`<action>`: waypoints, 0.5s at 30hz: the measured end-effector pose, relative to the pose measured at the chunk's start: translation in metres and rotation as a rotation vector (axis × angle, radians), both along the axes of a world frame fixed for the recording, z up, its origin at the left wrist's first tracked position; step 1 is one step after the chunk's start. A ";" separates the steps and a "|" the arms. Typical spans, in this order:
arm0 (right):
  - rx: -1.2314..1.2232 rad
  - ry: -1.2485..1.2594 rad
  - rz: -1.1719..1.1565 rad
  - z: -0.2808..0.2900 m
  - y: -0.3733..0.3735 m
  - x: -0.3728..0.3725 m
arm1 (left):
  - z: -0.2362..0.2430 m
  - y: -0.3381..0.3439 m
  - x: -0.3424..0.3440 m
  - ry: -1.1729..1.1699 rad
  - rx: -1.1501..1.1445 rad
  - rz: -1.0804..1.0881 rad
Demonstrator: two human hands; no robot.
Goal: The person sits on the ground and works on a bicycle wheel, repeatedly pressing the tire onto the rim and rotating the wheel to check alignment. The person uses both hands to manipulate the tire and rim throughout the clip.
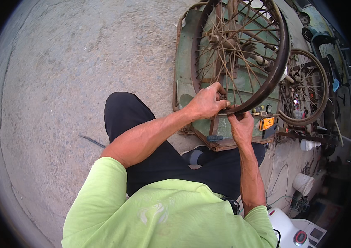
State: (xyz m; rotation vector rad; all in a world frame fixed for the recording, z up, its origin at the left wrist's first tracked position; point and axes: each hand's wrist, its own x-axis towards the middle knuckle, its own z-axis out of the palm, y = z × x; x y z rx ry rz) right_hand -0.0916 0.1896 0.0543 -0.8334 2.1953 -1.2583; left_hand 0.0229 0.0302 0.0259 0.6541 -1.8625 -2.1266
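Observation:
A rusty spoked wheel (281, 62) stands over a green metal bed with its lower rim towards me. My left hand (209, 101) is closed at the inner side of that rim, where the spokes meet it. Thumb and fingers pinch there on something too small to make out. From below, my right hand (242, 129) has its bent fingers pressed together against the rim's outer edge. Whatever lies between those fingertips is hidden. Just under the hands, a screwdriver (215, 138) with a dark handle lies on the bed's near edge.
The green metal bed (188, 82) has a rusty frame. An orange-yellow box (267, 123) lies right of my right hand. Farther right are a second spoked wheel (325, 78), a white bulb (309, 144) and a white bucket (303, 184). A thin dark rod (92, 141) lies on the concrete.

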 end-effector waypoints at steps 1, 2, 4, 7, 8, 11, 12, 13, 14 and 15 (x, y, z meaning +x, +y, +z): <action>-0.021 -0.012 -0.006 0.000 0.001 0.001 | 0.001 -0.002 -0.001 -0.009 0.007 -0.025; -0.014 -0.018 0.002 0.002 -0.001 0.000 | 0.000 -0.008 -0.003 0.030 0.117 -0.058; -0.003 -0.030 0.015 0.008 0.002 -0.001 | -0.007 -0.017 -0.004 0.107 0.335 -0.129; -0.016 -0.040 0.018 0.026 -0.001 0.001 | -0.035 -0.024 -0.014 0.302 0.585 -0.334; -0.015 -0.022 0.023 0.034 -0.002 0.000 | -0.037 -0.026 -0.017 0.363 0.703 -0.391; -0.108 -0.096 0.053 0.059 -0.006 0.000 | -0.024 -0.031 -0.022 0.369 0.715 -0.446; -0.107 -0.103 0.067 0.060 -0.003 -0.002 | -0.016 -0.028 -0.022 0.363 0.700 -0.438; -0.147 -0.088 0.085 0.061 -0.004 -0.007 | -0.011 -0.029 -0.025 0.383 0.659 -0.422; -0.141 -0.076 0.092 0.064 -0.004 -0.009 | -0.010 -0.025 -0.027 0.398 0.638 -0.399; -0.135 -0.065 0.100 0.068 -0.005 -0.010 | -0.009 -0.023 -0.029 0.405 0.605 -0.377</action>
